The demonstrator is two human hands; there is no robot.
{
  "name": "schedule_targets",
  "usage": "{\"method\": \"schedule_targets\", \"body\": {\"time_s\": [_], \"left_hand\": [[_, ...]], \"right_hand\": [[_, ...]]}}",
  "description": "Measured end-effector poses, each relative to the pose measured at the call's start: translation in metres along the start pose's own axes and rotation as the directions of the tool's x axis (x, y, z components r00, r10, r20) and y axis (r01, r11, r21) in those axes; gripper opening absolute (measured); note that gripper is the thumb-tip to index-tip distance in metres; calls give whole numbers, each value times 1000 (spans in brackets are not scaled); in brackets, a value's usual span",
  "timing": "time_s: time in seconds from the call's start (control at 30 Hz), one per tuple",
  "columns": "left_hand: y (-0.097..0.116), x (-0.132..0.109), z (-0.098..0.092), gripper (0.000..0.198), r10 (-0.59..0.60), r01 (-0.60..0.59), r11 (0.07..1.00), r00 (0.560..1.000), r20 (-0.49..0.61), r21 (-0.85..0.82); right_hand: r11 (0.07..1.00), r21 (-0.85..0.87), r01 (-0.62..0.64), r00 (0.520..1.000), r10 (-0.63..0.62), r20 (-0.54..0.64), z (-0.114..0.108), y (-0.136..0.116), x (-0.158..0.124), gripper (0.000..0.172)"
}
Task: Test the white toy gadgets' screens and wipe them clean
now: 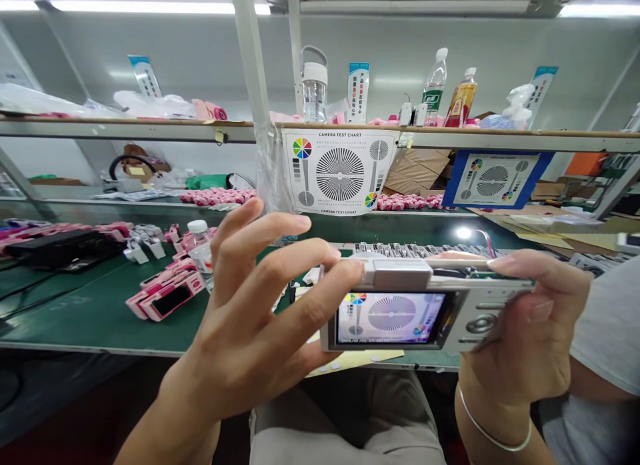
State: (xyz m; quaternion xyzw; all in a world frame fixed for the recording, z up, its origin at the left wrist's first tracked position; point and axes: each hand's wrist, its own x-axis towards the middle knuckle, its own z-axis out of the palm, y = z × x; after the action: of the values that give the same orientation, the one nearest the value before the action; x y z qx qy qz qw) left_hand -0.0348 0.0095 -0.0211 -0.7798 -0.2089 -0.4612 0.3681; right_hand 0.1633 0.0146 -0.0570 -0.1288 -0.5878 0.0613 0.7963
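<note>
A silver camera (425, 305) is held up between both hands, its lit screen facing me and showing a test chart. Its top edge looks partly uncovered, with inner parts and wires visible. My left hand (265, 305) grips its left end, a fingertip on the top corner and the thumb below. At the right end, my right hand (525, 325) holds the body with a finger along the top. Beyond the camera, a printed camera test chart (340, 173) hangs from the shelf edge.
Pink cameras (167, 291) and a clear bottle (200, 245) stand on the green table (90, 318) at the left. Rows of silver parts lie behind the held camera. A second chart (495, 178) hangs at the right. Another person's sleeve (610, 325) is close at the right.
</note>
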Motion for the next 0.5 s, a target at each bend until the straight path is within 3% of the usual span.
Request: {"method": "schedule_targets", "body": {"time_s": [0.2,0.33,0.5], "left_hand": [[0,-1,9,20,-50,48,998,998,-45,-27],[-5,-5,18,26,-47,46,999,998,-49,-9],[-20,-20,47,25,26,-26,999,999,-19,42]], "right_hand": [[997,73,-27,999,25,32,-2,9,-3,19],[986,137,-91,991,76,110,-2,20,-2,19],[986,151,-64,987,40,155,-4,57,-7,21]]}}
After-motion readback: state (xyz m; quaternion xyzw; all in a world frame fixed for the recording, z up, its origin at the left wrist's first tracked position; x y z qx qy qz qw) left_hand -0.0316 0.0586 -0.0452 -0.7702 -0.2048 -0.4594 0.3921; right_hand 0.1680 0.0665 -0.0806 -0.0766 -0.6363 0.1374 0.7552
